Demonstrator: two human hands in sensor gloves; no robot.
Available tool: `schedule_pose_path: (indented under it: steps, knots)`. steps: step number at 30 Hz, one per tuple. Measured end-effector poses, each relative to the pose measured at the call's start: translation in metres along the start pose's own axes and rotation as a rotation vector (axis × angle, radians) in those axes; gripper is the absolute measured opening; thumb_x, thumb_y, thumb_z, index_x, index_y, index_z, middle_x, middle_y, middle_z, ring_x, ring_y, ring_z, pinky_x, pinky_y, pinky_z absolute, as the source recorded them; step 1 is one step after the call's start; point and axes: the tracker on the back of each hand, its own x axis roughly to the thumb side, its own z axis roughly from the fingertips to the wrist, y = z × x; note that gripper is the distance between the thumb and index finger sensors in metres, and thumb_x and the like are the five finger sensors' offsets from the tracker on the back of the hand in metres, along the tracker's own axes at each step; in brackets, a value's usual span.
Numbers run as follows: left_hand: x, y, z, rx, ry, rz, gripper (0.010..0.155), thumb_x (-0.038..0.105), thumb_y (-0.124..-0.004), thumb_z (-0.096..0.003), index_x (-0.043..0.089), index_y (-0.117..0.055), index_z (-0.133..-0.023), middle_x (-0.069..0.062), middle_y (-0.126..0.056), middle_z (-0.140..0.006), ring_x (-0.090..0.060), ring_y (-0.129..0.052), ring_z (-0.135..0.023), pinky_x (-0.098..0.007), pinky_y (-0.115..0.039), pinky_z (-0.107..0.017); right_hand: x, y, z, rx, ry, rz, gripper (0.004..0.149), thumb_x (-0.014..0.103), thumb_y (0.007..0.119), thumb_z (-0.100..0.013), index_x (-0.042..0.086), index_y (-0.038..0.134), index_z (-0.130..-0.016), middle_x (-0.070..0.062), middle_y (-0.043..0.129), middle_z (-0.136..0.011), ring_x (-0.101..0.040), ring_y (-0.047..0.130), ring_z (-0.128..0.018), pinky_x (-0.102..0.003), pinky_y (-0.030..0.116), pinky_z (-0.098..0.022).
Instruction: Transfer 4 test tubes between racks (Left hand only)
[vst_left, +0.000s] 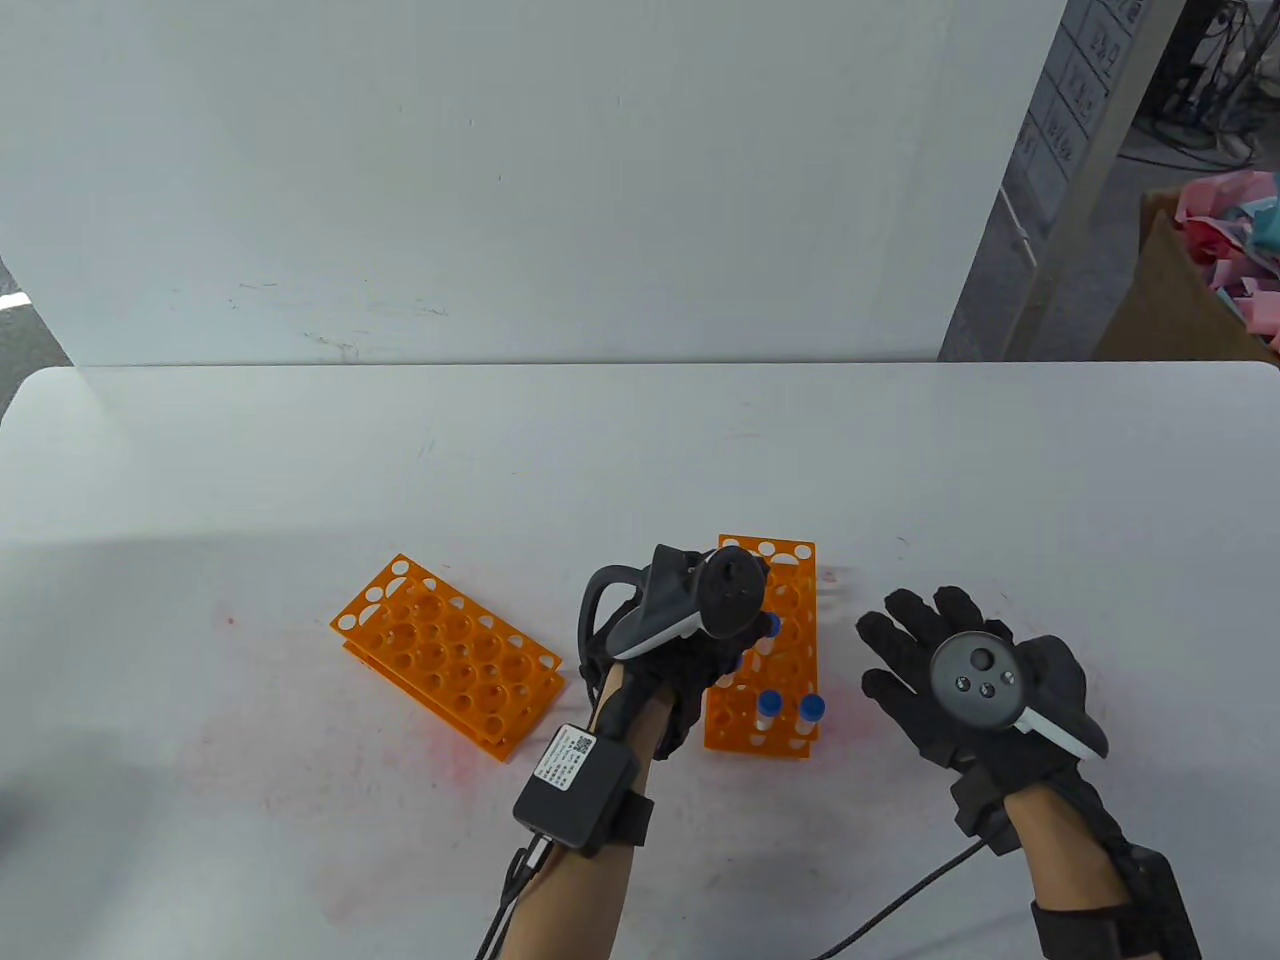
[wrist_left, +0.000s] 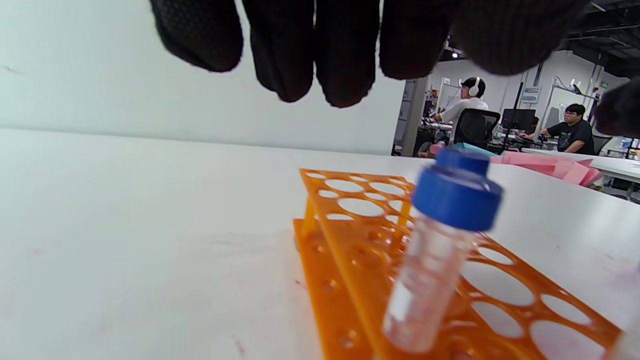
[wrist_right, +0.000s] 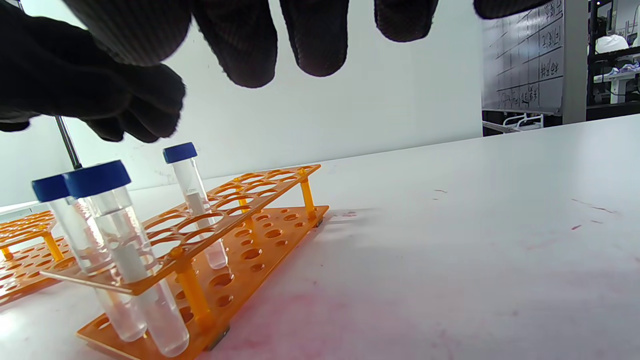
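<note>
Two orange racks lie on the white table. The left rack (vst_left: 445, 655) holds no tubes. The right rack (vst_left: 790, 600) holds clear tubes with blue caps: two at its near end (vst_left: 768, 705) (vst_left: 811, 711) and one further back (vst_left: 772, 625), partly hidden by my left hand. My left hand (vst_left: 735, 655) hovers over the right rack's left side. In the left wrist view its fingers (wrist_left: 345, 85) hang open above a leaning tube (wrist_left: 457, 197) without touching it. My right hand (vst_left: 915, 650) is spread open and empty, right of the rack.
A white wall panel (vst_left: 500, 180) stands behind the table's far edge. A cardboard box (vst_left: 1185, 300) with pink and blue sheets stands off the table at the right. Cables run from both wrists off the near edge.
</note>
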Motion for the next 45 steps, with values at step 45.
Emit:
schedule_pose_path:
  steps: [45]
  knots:
    - [-0.189, -0.009, 0.162, 0.170, 0.332, -0.186, 0.077, 0.066, -0.062, -0.0473, 0.038, -0.034, -0.113, -0.006, -0.034, -0.126, -0.044, -0.030, -0.115, -0.071, -0.048, -0.075, -0.002, 0.009, 0.001, 0.067, 0.120, 0.191, 0.068, 0.063, 0.042, -0.053, 0.035, 0.022, -0.112, -0.006, 0.006, -0.121, -0.050, -0.004, -0.099, -0.080, 0.011, -0.060]
